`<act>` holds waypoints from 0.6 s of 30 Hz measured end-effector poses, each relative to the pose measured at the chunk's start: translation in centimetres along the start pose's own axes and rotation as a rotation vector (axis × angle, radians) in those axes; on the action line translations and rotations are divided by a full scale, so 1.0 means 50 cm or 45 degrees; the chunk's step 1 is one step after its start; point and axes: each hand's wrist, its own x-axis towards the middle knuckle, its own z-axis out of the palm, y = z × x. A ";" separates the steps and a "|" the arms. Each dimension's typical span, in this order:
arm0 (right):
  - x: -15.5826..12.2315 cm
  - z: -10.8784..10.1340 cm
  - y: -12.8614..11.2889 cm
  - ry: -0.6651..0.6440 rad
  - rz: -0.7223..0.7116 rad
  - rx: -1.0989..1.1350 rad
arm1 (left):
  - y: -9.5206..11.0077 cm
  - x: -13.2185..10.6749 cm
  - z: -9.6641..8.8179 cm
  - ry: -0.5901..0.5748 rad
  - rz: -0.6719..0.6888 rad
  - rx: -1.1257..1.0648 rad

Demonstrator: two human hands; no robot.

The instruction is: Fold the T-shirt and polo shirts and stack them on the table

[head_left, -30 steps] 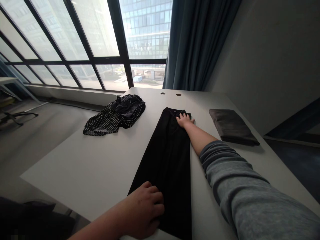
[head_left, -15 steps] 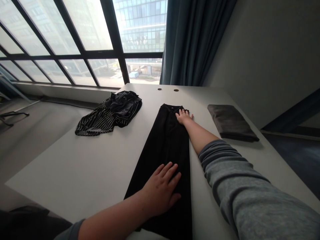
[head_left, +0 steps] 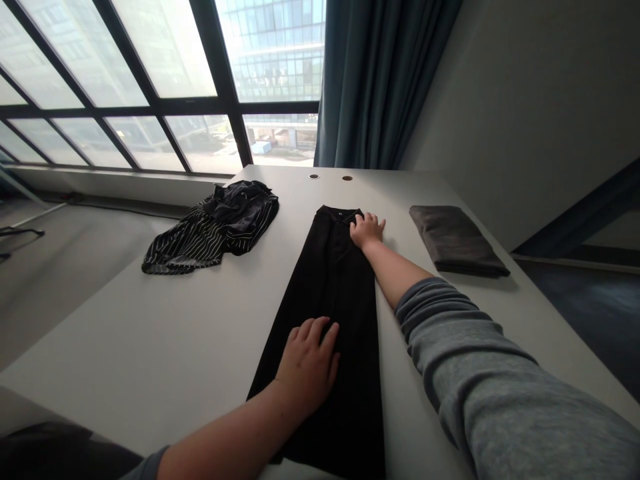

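Observation:
Black trousers (head_left: 320, 293) lie lengthwise on the white table (head_left: 190, 333), waistband at the far end and legs running towards me. My left hand (head_left: 307, 367) rests on the middle of them, palm down, open, its fingers a little bent. At the right corner of the waistband is my right hand (head_left: 367, 230), open with its fingers apart and slightly curled over the cloth edge. What lies beneath its palm is hidden.
A crumpled black garment with white stripes (head_left: 215, 227) lies at the table's left edge. On the right is a folded dark grey cloth (head_left: 455, 240). Two round cable holes sit near the far edge, before the window and a blue curtain (head_left: 380, 87).
My left hand has drawn left across the trousers, its fingers bending and coming closer together. My right hand stays at the waistband corner, with its fingers more curled. The view has shifted slightly right.

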 end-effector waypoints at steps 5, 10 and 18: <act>-0.055 -0.059 -0.005 0.054 -0.266 0.050 | -0.012 0.018 -0.025 -0.142 -0.159 -0.073; -0.137 -0.101 0.014 -0.135 -0.751 0.159 | -0.021 0.019 -0.024 -0.177 -0.122 -0.193; -0.260 -0.095 0.048 -0.271 -0.782 0.249 | -0.022 0.018 -0.067 -0.379 -0.212 -0.076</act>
